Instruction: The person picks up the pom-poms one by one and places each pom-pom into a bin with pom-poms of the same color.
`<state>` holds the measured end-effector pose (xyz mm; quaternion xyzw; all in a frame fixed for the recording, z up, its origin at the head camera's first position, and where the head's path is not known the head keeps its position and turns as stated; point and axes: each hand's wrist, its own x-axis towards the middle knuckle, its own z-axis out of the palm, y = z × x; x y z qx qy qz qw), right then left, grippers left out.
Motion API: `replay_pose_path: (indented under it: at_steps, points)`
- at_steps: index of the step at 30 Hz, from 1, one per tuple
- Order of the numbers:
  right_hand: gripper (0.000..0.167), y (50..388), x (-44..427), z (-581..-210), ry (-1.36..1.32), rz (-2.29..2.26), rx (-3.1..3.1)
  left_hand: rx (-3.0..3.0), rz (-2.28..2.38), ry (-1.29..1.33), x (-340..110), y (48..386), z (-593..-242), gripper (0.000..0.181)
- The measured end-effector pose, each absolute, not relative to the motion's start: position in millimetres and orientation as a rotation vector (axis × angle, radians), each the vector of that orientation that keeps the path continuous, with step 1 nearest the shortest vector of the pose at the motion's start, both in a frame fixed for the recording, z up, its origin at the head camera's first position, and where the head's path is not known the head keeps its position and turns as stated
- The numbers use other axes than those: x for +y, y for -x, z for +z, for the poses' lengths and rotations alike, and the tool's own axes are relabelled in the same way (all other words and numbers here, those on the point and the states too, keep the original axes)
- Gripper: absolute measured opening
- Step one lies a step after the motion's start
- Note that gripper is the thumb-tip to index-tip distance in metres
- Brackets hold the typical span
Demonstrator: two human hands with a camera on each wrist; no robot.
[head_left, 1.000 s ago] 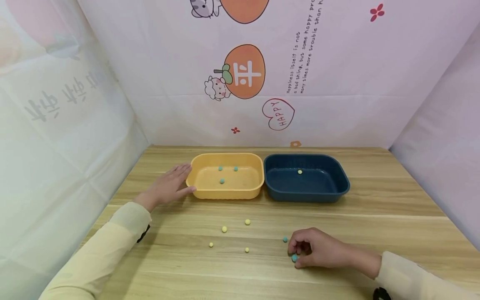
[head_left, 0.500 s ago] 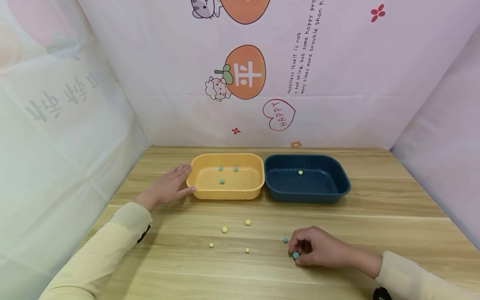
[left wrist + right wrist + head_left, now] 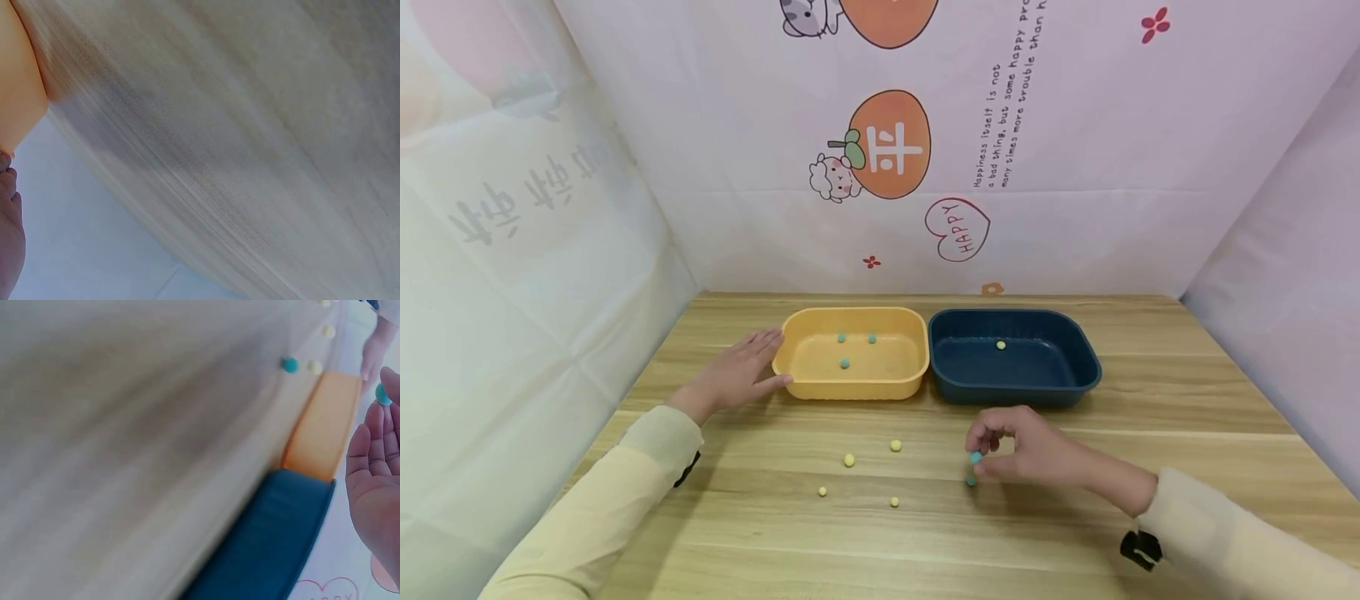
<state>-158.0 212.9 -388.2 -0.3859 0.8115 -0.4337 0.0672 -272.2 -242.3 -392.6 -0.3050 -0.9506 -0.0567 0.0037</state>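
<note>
Between thumb and fingertips, my right hand [image 3: 1033, 450] pinches a teal ball [image 3: 975, 457] above the table; the right wrist view also shows this ball [image 3: 383, 394] at the fingertips. A smaller teal ball [image 3: 971, 481] lies on the wood just below that hand. My left hand [image 3: 735, 375] rests with extended fingers against the left end of the yellow tray [image 3: 856, 389], which holds three teal balls [image 3: 845, 363]. One pale yellow ball [image 3: 1001, 345] is in the dark blue tray [image 3: 1015, 395], right beside the yellow one.
Several yellow balls [image 3: 849, 460] are scattered on the wooden table [image 3: 760, 533] in front of the yellow tray. A printed cloth [image 3: 1075, 167] hangs behind the table, and pale cloth hangs at both sides.
My right hand has lifted the larger teal ball and moved it away from me, toward the trays. My left hand stays at the yellow tray.
</note>
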Motion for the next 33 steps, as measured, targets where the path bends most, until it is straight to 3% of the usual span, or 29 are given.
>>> replay_pose_path:
  at_steps: [33]
  points:
    - [0.014, 239, 139, -346, 0.844, -1.477, 2.661, -2.954, -0.187, 0.971, -243, 273, -396, 0.085]
